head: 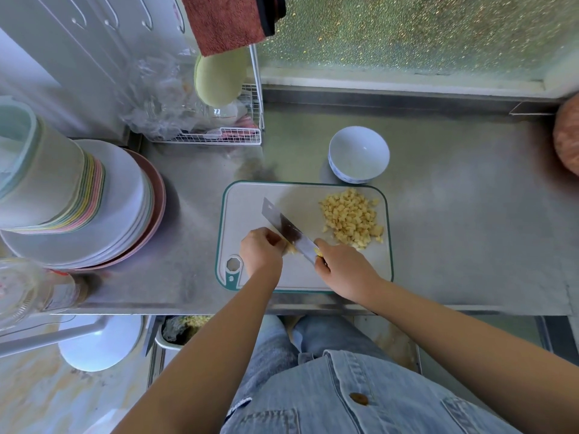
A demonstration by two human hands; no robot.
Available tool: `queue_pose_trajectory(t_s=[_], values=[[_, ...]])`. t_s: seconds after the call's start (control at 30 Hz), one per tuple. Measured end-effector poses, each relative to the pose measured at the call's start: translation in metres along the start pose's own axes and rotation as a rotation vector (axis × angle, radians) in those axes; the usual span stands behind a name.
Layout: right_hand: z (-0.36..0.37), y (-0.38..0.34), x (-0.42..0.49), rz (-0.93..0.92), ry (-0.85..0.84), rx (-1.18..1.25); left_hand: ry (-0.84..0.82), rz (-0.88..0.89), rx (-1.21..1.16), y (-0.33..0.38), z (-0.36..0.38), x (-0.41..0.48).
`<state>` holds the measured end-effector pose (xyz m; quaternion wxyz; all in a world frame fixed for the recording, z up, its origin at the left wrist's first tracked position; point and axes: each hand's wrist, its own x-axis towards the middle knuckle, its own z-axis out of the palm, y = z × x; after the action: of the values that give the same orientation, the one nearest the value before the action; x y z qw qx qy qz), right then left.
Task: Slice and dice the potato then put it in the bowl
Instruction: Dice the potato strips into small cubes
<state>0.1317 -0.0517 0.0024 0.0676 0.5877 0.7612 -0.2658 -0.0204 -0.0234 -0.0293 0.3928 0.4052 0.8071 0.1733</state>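
On the stainless-steel tabletop (454, 214) lies a pale rectangular plastic cutting board with a teal rim (250, 208), its hanging hole at the near left corner. The left hand (261, 252) rests on the near part of the board with its fingers curled down over a small yellow potato piece (289, 248) and pins it to the board; most of that piece is hidden under the fingers. The right hand (341, 267) is closed round the yellow handle of a broad rectangular steel knife (285, 228), index finger stretched along the top near the blade. The blade runs away and to the left across the board, and its near end stands against the potato piece, just beside the left fingertips.

A heap of diced potato (352, 219) – small pale yellow cubes – sits on the far right part of the board, apart from both hands. A small white ceramic bowl with a blue pattern round its base (358, 153) stands upright on the tabletop just beyond the far right edge of the board – nothing shows inside it.

To the left stands a stack of pale and pink round plates (125, 208), with a white wire rack (225, 136) behind it and a red towel (225, 23) hanging above.
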Motion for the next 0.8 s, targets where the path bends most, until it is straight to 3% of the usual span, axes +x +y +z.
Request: queue_pose_trajectory(t_s=[0.37,0.8], values=[[0.005,-0.005,0.005,-0.003,-0.083,0.006,-0.038,-0.045,0.005,0.002,0.003,0.005],[0.013,-0.010,0.015,0.006,-0.043,-0.010,-0.033,-0.038,0.033,0.001,0.001,0.011]])
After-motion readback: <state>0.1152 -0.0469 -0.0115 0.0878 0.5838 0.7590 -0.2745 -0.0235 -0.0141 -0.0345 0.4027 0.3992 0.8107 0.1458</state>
